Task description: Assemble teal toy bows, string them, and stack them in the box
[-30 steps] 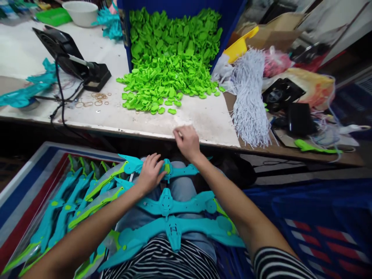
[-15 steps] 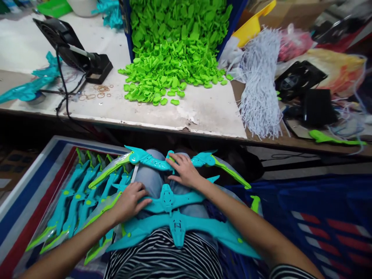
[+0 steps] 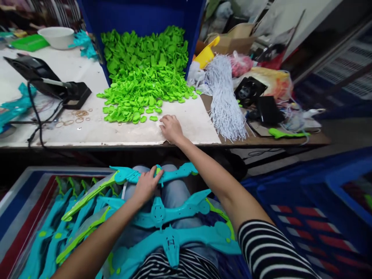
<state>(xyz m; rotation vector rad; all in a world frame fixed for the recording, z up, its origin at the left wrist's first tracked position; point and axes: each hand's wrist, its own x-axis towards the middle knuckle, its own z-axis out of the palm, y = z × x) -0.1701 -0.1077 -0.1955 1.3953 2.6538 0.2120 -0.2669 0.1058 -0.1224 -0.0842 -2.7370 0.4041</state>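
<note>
Three turquoise bow-shaped plastic toys with lime-green limbs lie across my lap. My left hand [image 3: 147,186] grips the farthest toy bow [image 3: 174,173] at its middle, fingers by a small green piece [image 3: 158,169] set there. Nearer to me are the second toy bow [image 3: 157,213] and the third toy bow [image 3: 171,240], both with bare turquoise centres. Over the table's front edge, my right hand [image 3: 171,128] reaches out palm down, fingers apart and slightly bent. Its fingertips are just short of the loose green plastic pieces [image 3: 145,91], and no piece shows in them.
A blue bin [image 3: 139,17] lies tipped on the table, spilling green pieces. White strings [image 3: 223,100], a black fan [image 3: 250,91] and a yellow scoop [image 3: 207,53] are on the right. More toy bows [image 3: 55,232] lie on striped sheeting at left. A blue crate [image 3: 305,201] stands at right.
My right hand has left the farthest bow's centre and moved forward onto the table near the green pieces. My left hand has shifted onto that bow's middle. The view has tilted up and right.
</note>
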